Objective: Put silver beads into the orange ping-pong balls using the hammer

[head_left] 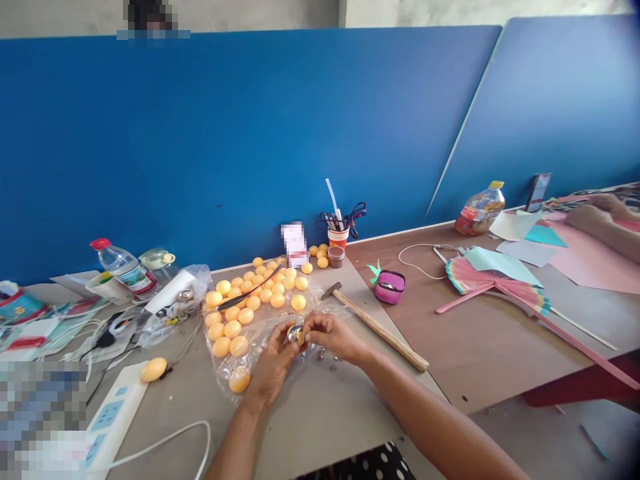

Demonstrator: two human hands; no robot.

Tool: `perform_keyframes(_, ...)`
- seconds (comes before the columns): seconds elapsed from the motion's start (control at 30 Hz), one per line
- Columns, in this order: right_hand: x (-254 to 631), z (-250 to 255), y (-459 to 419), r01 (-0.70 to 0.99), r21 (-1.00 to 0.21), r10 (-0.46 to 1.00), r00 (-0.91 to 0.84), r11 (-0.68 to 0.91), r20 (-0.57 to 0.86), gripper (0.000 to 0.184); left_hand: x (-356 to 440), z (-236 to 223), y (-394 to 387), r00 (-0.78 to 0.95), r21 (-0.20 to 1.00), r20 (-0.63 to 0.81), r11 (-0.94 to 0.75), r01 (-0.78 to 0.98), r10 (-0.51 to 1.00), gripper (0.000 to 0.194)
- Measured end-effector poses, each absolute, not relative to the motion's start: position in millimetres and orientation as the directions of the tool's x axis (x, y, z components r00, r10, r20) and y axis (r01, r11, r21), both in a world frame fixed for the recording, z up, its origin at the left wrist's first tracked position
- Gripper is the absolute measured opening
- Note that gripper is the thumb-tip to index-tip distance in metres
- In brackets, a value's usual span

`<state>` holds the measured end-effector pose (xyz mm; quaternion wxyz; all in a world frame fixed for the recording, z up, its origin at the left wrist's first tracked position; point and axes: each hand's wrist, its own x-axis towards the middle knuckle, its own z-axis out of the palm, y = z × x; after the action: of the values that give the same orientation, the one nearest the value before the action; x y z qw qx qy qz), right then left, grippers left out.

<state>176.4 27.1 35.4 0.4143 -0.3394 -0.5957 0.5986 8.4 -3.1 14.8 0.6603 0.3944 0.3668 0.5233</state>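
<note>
Background: blue partition panels (225,133), two, along the rear edge of a grey-brown tabletop (320,413).

Located near the front edge, at centre: one rounded, shiny, silver-coloured piece (295,333), held above the tabletop. Left hand (274,360): half curled, thumb and fingers closed around the left side of the piece. Right hand (331,333): thumb and fingertips brought together on the right side of the same piece. Beside the right hand: several small metal bits (334,367), too small for an exact count.

Left of centre, on one clear plastic sheet (255,347): roughly thirty glossy orange balls (239,345), partly overlapping. Across the balls: one long, thin black strip (247,291). At the rear edge: about six more, beside one red-and-white cup (339,239) of pens.

Right of the hands: one hammer (380,329) with a wooden handle, and one purple fabric pouch (390,287).

Toward the left front: one white power strip (120,400) with blue sockets, and one further orange ball beside it.

Near the rear edge: two clear plastic bottles, one red-capped (125,270) at left, one yellow-capped (481,210) at right; printed labels on both, too small to read. Near the rear edge at centre: one upright white-and-red card (295,245), writing blurred.
</note>
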Motion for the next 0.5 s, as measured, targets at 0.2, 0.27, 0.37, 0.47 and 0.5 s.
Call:
perform_keyframes(0.2, 175.1, 33.3, 28.3, 0.016, -0.995, 0.915, -0.396, 0.094, 0.080, 0.002, 10.0, 14.1, -3.3, 0.167, 0.933, -0.069, 0.123, -0.339, 0.983, 0.039)
perform_keyframes(0.27, 175.4, 33.5, 28.6, 0.058, -0.992, 0.917, -0.390, 0.114, 0.083, 0.003, 10.7, 15.0, -3.4, 0.153, 0.940, -0.071, 0.117, -0.322, 0.986, 0.040)
perform_keyframes(0.37, 176.2, 34.4, 28.5, 0.094, -0.986, 0.916, -0.390, 0.135, 0.088, 0.005, 11.0, 16.0, -3.6, 0.126, 0.953, -0.068, 0.102, -0.287, 0.990, 0.041)
perform_keyframes(0.47, 176.7, 36.1, 27.8, 0.116, -0.983, 0.918, -0.388, 0.143, 0.088, 0.007, 10.4, 15.6, -3.6, 0.119, 0.957, -0.064, 0.094, -0.273, 0.991, 0.040)
perform_keyframes(0.5, 176.7, 36.8, 27.4, 0.121, -0.983, 0.918, -0.386, 0.142, 0.085, 0.007, 10.0, 15.1, -3.5, 0.121, 0.958, -0.064, 0.095, -0.271, 0.991, 0.040)
